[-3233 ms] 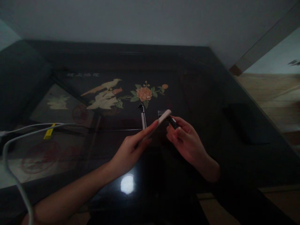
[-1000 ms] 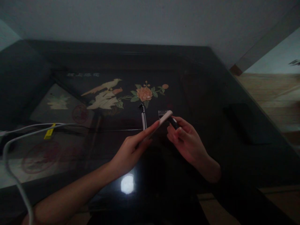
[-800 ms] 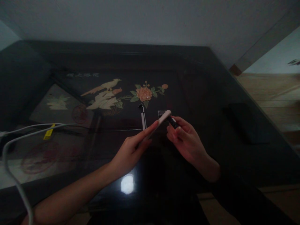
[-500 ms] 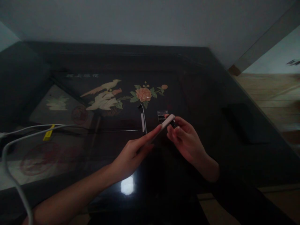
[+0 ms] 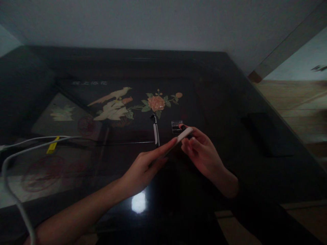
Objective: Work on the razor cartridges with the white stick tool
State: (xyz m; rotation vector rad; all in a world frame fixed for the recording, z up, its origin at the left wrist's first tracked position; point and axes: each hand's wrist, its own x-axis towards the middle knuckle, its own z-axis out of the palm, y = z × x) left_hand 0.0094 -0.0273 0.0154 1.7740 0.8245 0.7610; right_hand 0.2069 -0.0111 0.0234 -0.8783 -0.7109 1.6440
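Note:
My left hand [image 5: 143, 170] is closed on a slim white bar with a rounded end [image 5: 184, 135], which slants up to the right. Its kind does not show. Close by the bar's tip, my right hand [image 5: 204, 151] is closed, pinching a small dark piece [image 5: 183, 127] between thumb and fingertips. Just beyond the right fingertips, a small clear case [image 5: 176, 126] with dark contents lies on the table. Left of the case lies a white-and-black handled tool with a bent neck and a black head [image 5: 156, 132], like a razor.
The dark glossy table [image 5: 217, 92] carries an inlaid bird and flower picture [image 5: 156, 103]. At the right lies a flat black object [image 5: 268, 134]. A white cable [image 5: 15, 195] with a yellow tag [image 5: 53, 145] runs along the left side. A wall [image 5: 127, 23] stands behind the table.
The dark piece in my right fingers has shifted from below the white bar's tip to above and left of it. The white bar's tip has moved slightly right and down.

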